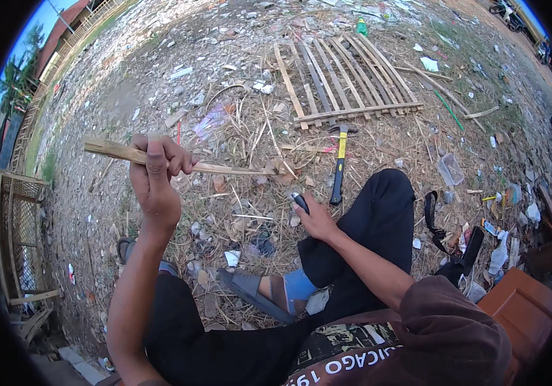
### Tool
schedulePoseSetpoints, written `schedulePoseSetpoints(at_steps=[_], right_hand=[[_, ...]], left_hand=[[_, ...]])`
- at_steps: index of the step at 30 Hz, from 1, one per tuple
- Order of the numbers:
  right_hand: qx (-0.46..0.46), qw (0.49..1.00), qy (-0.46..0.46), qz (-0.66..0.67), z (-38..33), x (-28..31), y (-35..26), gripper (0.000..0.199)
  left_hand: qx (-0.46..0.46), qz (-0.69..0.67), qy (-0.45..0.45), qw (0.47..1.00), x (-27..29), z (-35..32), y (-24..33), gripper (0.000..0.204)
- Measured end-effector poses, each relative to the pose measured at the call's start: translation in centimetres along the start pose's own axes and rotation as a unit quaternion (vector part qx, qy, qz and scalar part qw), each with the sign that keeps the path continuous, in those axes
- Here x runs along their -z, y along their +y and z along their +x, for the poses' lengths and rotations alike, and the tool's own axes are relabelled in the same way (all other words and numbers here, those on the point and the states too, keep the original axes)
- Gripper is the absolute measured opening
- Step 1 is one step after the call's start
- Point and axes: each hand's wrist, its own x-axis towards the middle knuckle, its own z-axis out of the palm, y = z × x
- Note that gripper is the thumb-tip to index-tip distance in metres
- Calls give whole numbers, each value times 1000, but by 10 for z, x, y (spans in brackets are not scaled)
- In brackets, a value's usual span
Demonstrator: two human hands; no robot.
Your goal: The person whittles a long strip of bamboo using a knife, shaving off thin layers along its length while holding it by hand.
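Note:
My left hand [156, 166], raised at the left, is closed around a split bamboo stick [231, 169]. The stick's thick end points left, and its thin end runs right over the dry grass. Lower and to the right, my right hand [318, 219] is wrapped round a black-handled tool [300, 202] with a silvery tip; its kind cannot be made out. Just beyond that hand a claw hammer [340, 164] with a yellow and black handle lies on the ground. Its head is next to the near rail of a slatted wooden panel [353, 112].
Litter and dry straw cover the stony ground. A clear plastic container [450, 170] and a black strap [432, 219] lie to the right of my knee. A brown panelled board [524, 309] is at lower right, and a lattice frame [17, 238] stands at far left.

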Motion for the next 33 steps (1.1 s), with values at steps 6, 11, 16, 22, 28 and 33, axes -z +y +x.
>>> schedulePoseSetpoints(at_steps=[6,11,16,22,28,33], right_hand=[[2,985,-40,166,-17,40,-80,35],[149,981,16,125,-28,39,-61,34],[-56,997,-15,41,-8,0,-12,33],[-93,980,-75,162,-2,-5,5,34],[-70,980,-59,177,8,-11,10,36],[-79,969,-90,214,10,-10,15,36]], left_hand=[[6,68,14,998,1,-18,-11,39],[38,95,48,994,-18,-10,-22,38],[42,120,52,991,-34,-16,-17,36],[54,118,38,991,-34,-12,-10,32],[78,102,36,991,-15,-12,-7,31],[112,116,9,987,-27,-12,1,29]])
